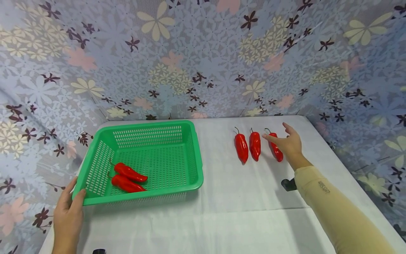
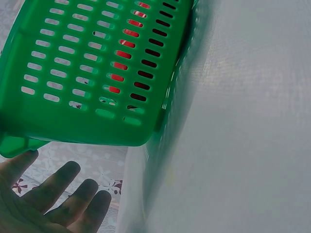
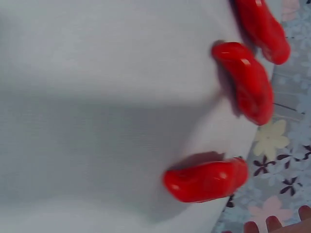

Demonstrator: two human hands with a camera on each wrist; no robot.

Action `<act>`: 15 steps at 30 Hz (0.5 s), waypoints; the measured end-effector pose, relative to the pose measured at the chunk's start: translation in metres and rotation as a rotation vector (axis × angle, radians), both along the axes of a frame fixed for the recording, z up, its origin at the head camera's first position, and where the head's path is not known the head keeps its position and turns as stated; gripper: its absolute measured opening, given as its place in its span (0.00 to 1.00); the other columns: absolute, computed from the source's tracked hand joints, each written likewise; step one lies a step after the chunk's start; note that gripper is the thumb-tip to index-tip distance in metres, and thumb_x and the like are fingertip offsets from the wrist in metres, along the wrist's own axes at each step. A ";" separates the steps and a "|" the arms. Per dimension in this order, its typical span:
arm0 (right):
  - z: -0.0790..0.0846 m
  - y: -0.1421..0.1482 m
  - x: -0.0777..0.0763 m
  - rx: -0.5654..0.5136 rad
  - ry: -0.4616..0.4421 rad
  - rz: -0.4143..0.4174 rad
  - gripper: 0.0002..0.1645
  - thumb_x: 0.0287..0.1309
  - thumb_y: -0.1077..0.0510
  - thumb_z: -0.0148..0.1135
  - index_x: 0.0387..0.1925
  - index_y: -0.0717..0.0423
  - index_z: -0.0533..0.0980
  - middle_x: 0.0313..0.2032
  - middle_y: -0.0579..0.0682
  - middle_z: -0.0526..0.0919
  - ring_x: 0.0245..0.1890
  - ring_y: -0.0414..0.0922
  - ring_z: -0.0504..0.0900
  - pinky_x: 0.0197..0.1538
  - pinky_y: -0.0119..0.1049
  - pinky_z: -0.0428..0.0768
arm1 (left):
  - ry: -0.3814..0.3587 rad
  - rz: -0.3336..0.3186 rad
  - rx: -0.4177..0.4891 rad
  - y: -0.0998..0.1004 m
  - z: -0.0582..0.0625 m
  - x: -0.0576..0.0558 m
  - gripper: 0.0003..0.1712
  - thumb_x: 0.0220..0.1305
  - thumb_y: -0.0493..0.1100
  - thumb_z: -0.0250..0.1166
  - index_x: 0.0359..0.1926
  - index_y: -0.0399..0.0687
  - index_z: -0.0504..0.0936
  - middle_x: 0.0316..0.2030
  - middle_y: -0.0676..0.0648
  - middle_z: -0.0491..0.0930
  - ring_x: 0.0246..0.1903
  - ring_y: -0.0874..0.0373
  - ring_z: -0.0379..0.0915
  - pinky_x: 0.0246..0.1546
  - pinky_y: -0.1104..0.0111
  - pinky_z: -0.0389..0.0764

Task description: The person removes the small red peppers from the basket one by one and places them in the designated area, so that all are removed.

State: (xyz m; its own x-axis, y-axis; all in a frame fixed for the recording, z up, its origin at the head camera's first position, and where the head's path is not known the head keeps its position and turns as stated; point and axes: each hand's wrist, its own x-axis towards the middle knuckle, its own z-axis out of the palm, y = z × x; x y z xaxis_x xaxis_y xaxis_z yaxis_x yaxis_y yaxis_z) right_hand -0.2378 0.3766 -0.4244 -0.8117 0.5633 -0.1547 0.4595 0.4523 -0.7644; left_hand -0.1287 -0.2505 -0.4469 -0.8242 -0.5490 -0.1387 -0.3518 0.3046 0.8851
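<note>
My left hand [image 1: 68, 211] is at the near left corner of a green plastic basket [image 1: 198, 158], thumb and fingertips at its rim. In the left wrist view its fingers [image 2: 65, 177] are spread and nearly straight below the rim. Two red chili peppers [image 1: 130, 171] lie in the basket's left part. My right hand [image 1: 290, 143] reaches over the table's far right with thumb and forefinger apart. It is beside and partly over the rightmost red pepper [image 1: 276, 152]. Two more, a middle pepper [image 1: 255, 145] and a left pepper [image 1: 241, 148], lie to its left, stems away from me.
White cloth covers the table [image 1: 219, 183], with a crease across its front. Flowered fabric [image 1: 203, 63] hangs behind and at both sides. A small black object [image 1: 288, 185] shows by the right wrist, another dark object [image 1: 99, 251] at the near edge.
</note>
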 end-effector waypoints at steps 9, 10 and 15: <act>0.029 -0.013 -0.013 0.032 0.084 0.057 0.69 0.51 0.34 0.74 0.81 0.40 0.41 0.79 0.59 0.44 0.76 0.62 0.46 0.66 0.65 0.61 | 0.008 -0.005 -0.001 0.000 0.000 -0.001 0.31 0.76 0.58 0.52 0.76 0.74 0.60 0.72 0.44 0.64 0.65 0.52 0.64 0.69 0.55 0.59; 0.031 -0.015 -0.014 0.036 0.096 0.063 0.69 0.50 0.34 0.75 0.81 0.40 0.41 0.79 0.58 0.45 0.76 0.61 0.46 0.66 0.64 0.61 | 0.007 -0.005 0.001 0.000 0.000 -0.001 0.31 0.76 0.58 0.52 0.76 0.74 0.60 0.72 0.44 0.64 0.66 0.52 0.63 0.69 0.55 0.59; 0.042 -0.028 -0.020 0.029 0.129 0.101 0.69 0.48 0.34 0.76 0.81 0.37 0.43 0.79 0.56 0.48 0.76 0.59 0.47 0.66 0.60 0.64 | 0.013 -0.013 -0.008 0.000 0.000 -0.002 0.31 0.76 0.57 0.52 0.77 0.71 0.59 0.73 0.44 0.63 0.67 0.49 0.61 0.69 0.51 0.59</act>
State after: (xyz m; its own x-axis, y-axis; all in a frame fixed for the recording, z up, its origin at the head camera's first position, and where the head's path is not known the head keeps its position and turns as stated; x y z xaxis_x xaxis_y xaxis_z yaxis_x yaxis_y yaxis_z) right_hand -0.2574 0.3484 -0.3820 -0.8765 0.4805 -0.0306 0.3098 0.5141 -0.7998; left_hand -0.1304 -0.2501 -0.4468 -0.8329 -0.5395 -0.1235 -0.3363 0.3162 0.8871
